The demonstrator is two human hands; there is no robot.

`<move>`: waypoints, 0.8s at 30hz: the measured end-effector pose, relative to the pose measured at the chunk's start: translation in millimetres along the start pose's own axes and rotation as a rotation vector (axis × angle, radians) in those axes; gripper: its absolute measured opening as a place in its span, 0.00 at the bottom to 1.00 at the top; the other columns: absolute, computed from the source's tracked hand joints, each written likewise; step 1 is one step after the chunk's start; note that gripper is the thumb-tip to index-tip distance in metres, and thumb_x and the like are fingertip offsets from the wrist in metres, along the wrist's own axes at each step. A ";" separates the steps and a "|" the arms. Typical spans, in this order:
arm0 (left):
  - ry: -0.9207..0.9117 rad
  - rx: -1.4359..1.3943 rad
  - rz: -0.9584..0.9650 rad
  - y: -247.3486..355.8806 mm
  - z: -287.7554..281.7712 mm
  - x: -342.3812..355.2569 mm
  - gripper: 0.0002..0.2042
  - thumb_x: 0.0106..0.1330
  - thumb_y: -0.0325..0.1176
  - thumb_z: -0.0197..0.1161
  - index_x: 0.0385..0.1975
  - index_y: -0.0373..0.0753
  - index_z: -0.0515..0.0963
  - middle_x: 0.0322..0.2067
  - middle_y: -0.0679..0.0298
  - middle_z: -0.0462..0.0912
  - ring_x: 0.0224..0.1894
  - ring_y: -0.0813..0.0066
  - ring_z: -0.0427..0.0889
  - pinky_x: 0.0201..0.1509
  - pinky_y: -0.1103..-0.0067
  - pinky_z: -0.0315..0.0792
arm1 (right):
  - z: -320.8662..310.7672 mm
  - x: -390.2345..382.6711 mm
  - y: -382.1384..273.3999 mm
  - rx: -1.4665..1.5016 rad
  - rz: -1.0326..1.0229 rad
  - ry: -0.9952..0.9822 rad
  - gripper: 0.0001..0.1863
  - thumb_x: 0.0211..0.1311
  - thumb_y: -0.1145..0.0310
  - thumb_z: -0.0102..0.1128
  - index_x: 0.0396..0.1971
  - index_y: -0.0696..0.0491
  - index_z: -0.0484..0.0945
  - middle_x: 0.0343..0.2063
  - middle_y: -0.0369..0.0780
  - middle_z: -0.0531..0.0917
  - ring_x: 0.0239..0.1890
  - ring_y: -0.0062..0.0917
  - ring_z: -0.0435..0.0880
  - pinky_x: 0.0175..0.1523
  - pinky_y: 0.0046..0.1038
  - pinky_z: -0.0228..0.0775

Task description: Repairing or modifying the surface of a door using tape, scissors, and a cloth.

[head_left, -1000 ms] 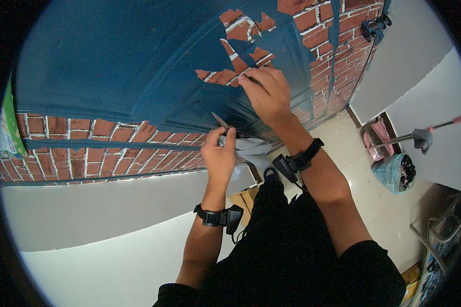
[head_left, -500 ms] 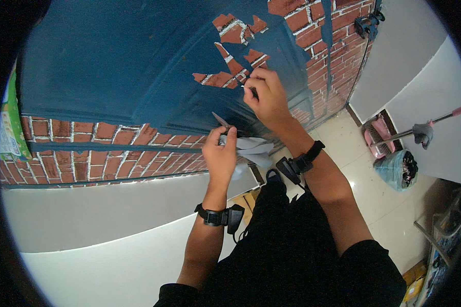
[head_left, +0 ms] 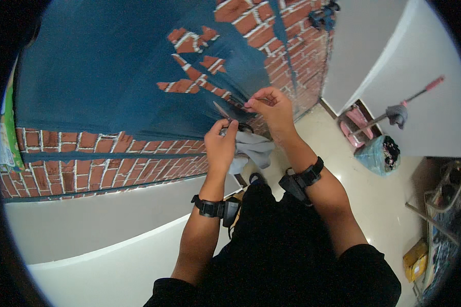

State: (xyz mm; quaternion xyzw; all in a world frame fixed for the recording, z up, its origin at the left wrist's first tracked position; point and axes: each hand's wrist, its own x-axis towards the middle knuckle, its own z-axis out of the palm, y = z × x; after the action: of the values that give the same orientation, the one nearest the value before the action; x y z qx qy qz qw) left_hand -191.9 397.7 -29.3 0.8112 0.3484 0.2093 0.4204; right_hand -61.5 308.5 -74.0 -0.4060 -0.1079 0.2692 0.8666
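My left hand [head_left: 221, 148] is closed around a pair of scissors [head_left: 221, 110], whose blades point up and away to the left. A crumpled light grey cloth [head_left: 257, 149] hangs beside and below that hand, seemingly held with the scissors. My right hand [head_left: 275, 110] is pinched at the lower right end of a narrow brick-patterned strip [head_left: 217, 90]; what its fingertips grip is too small to make out. Both hands are close to a large dark blue panel [head_left: 97, 77], where ragged brick-patterned patches [head_left: 189, 41] show.
Brick-patterned bands [head_left: 100, 171] border the panel. On the pale tiled floor [head_left: 312, 130] at the right are a pink dustpan [head_left: 352, 125], a long-handled tool with a grey cloth [head_left: 396, 116] and a bag-lined bin [head_left: 376, 156]. A metal-framed rack [head_left: 440, 215] stands at the lower right.
The view has shifted, so the panel's patches sit further left. My right hand has moved down and to the right relative to them, still pinched. My left hand keeps the scissors.
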 end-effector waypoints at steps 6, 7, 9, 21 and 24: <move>-0.306 0.001 -0.010 32.9 65.4 -23.1 0.14 0.64 0.37 0.66 0.37 0.29 0.81 0.29 0.59 0.85 0.32 0.74 0.79 0.39 0.75 0.72 | -86.9 -47.8 -36.7 -0.088 0.019 0.138 0.11 0.57 0.84 0.64 0.39 0.57 0.77 0.35 0.39 0.83 0.38 0.23 0.84 0.45 0.26 0.79; -0.342 -0.018 0.009 36.6 77.9 -31.5 0.14 0.64 0.37 0.66 0.37 0.29 0.81 0.29 0.59 0.85 0.32 0.74 0.79 0.39 0.75 0.72 | -103.1 -59.7 -45.7 -0.104 0.013 0.180 0.11 0.58 0.84 0.63 0.40 0.57 0.78 0.35 0.39 0.83 0.38 0.23 0.83 0.45 0.25 0.78; -0.425 -0.024 0.084 47.1 102.4 -49.5 0.16 0.64 0.39 0.66 0.38 0.29 0.81 0.29 0.57 0.85 0.33 0.72 0.81 0.40 0.73 0.72 | -155.4 -91.1 -71.8 -0.145 -0.018 0.364 0.11 0.59 0.82 0.62 0.41 0.57 0.78 0.35 0.38 0.83 0.37 0.23 0.83 0.45 0.25 0.78; -0.739 -0.397 0.004 74.8 191.1 -203.4 0.14 0.63 0.36 0.66 0.35 0.28 0.81 0.29 0.59 0.85 0.32 0.73 0.81 0.39 0.75 0.73 | -286.7 -267.2 -207.4 -0.262 -0.066 0.772 0.15 0.59 0.79 0.66 0.46 0.58 0.76 0.36 0.38 0.83 0.37 0.24 0.82 0.48 0.27 0.76; -0.752 -0.441 -0.045 79.4 198.4 -232.0 0.14 0.63 0.37 0.66 0.35 0.28 0.81 0.30 0.58 0.85 0.32 0.73 0.82 0.40 0.75 0.74 | -280.6 -286.0 -220.8 -0.197 -0.086 0.777 0.16 0.60 0.79 0.66 0.47 0.58 0.76 0.36 0.39 0.83 0.37 0.24 0.82 0.46 0.26 0.76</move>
State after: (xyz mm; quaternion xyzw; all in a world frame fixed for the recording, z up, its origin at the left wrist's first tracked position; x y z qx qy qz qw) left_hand -190.8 87.3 -85.2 0.7139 0.1356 -0.0402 0.6858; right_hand -102.0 -147.2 -78.3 -0.5540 0.1854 0.0477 0.8102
